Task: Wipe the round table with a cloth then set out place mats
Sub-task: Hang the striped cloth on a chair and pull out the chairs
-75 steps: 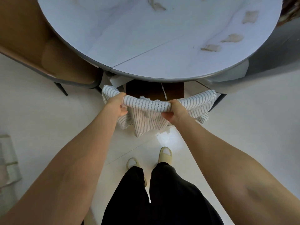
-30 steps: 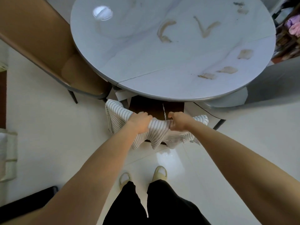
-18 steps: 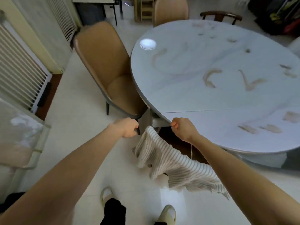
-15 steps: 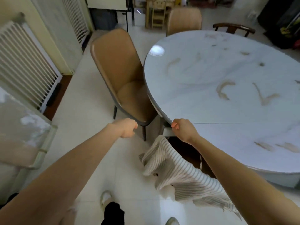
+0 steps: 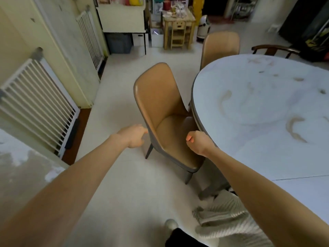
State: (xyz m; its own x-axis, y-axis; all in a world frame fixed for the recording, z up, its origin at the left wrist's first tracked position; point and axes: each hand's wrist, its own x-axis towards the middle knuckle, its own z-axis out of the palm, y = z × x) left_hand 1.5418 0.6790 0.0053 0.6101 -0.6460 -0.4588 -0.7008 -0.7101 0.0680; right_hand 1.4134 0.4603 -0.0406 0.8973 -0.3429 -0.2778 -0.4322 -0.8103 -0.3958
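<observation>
Both arms stretched forward beside the table (image 5: 258, 107). Left hand (image 5: 132, 135) empty, fingers loosely curled, near a tan chair (image 5: 160, 107). Right hand (image 5: 199, 142) fisted, grip unclear; striped cloth (image 5: 222, 218) draped below the right forearm, by the table's edge

Home dining area, round marble-look table (image 5: 267, 111) with tan padded chairs (image 5: 165, 118) tucked around it, pale tiled floor (image 5: 122, 175), white barred gates (image 5: 33, 102) along cream walls, small wooden children's table (image 5: 179, 24) and cluttered shelves at the back
</observation>
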